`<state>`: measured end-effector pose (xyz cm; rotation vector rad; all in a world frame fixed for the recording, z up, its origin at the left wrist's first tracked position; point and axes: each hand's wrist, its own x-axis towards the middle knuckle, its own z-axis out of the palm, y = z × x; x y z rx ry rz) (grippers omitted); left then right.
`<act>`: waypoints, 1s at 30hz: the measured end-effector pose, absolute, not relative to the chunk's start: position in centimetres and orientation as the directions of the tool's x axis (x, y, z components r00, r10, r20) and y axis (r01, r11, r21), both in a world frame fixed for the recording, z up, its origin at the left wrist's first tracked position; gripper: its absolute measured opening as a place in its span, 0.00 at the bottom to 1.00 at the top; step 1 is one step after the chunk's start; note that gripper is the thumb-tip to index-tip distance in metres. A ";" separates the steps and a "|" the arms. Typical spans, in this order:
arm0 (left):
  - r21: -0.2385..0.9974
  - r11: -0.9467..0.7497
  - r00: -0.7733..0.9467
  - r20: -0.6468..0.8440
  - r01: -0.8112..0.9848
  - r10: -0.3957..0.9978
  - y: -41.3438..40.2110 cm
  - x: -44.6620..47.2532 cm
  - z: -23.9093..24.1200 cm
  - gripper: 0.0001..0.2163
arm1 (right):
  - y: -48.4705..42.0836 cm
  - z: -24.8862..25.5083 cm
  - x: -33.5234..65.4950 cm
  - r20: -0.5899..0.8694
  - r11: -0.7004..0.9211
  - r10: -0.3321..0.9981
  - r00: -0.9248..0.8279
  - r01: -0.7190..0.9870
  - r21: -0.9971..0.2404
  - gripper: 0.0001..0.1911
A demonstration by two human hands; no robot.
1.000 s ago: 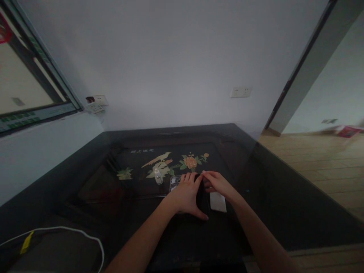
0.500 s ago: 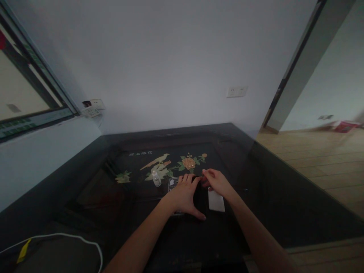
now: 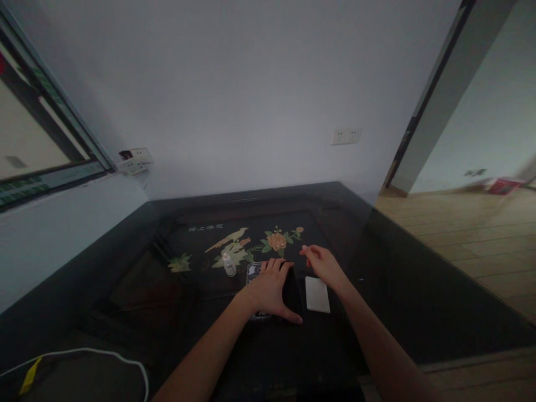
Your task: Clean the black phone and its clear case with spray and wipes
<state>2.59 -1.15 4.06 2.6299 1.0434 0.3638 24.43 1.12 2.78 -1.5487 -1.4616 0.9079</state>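
Observation:
My left hand [image 3: 270, 290] spans a flat black phone [image 3: 293, 293], fingers at its far edge and thumb at its near edge. Partly under that hand lies a patterned phone case [image 3: 253, 272]; the rest of it is hidden. My right hand [image 3: 322, 263] is raised to the right of the phone, thumb and fingertips pinched together. Whatever may be between them is too small to make out. Just below this hand a white folded cloth or wipe [image 3: 317, 296] lies on the table. A small clear bottle with a white cap [image 3: 229, 264] is left of the case.
The dark glossy table [image 3: 410, 279] carries a bird-and-flower picture [image 3: 276, 241]. A white cable [image 3: 96, 350] with a yellow tag [image 3: 30, 375] curves at the lower left. Behind the table rises a wall with a socket [image 3: 346, 136]. A thin small object [image 3: 360, 279] lies right of the right wrist.
My right hand has moved up and slightly away from the phone's far right corner, uncovering more of the white cloth. My left hand stays on the phone.

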 end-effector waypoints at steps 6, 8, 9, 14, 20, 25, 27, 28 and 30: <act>0.358 -0.704 0.714 0.129 0.614 0.688 -1.1 2.6 4.0 0.59 | 1.0 3.1 24.3 0.053 0.022 0.997 0.061 0.417 -0.909 0.26; 0.363 -0.699 0.709 0.131 0.615 0.692 -1.1 2.5 4.0 0.59 | 1.0 3.1 24.3 0.051 0.024 0.997 0.055 0.402 -0.915 0.27; 0.367 -0.696 0.706 0.131 0.618 0.696 -1.2 2.5 4.0 0.58 | 1.1 3.1 24.2 0.045 0.020 0.997 0.056 0.394 -0.919 0.28; 0.378 -0.696 0.707 0.136 0.611 0.694 -1.3 2.3 4.0 0.57 | 1.3 2.8 24.3 0.030 -0.003 0.995 0.093 0.338 -0.941 0.31; 0.368 -0.700 0.705 0.146 0.612 0.694 -1.4 2.2 3.8 0.57 | 1.3 2.6 24.4 0.036 0.005 0.995 0.091 0.325 -0.946 0.32; 0.365 -0.711 0.713 0.157 0.601 0.683 -1.5 2.1 4.0 0.55 | 1.1 2.9 24.3 0.036 0.005 0.996 0.085 0.343 -0.939 0.32; 0.364 -0.711 0.713 0.156 0.602 0.683 -1.5 2.1 3.9 0.56 | 1.0 3.1 24.2 0.032 0.003 0.997 0.076 0.353 -0.936 0.32; 0.364 -0.710 0.713 0.156 0.602 0.684 -1.5 2.0 3.9 0.56 | 1.0 3.2 24.2 0.036 0.008 0.997 0.073 0.357 -0.934 0.31; 0.365 -0.711 0.715 0.153 0.601 0.683 -1.4 2.0 3.9 0.57 | 0.9 3.4 24.1 0.054 0.021 0.996 0.077 0.370 -0.929 0.30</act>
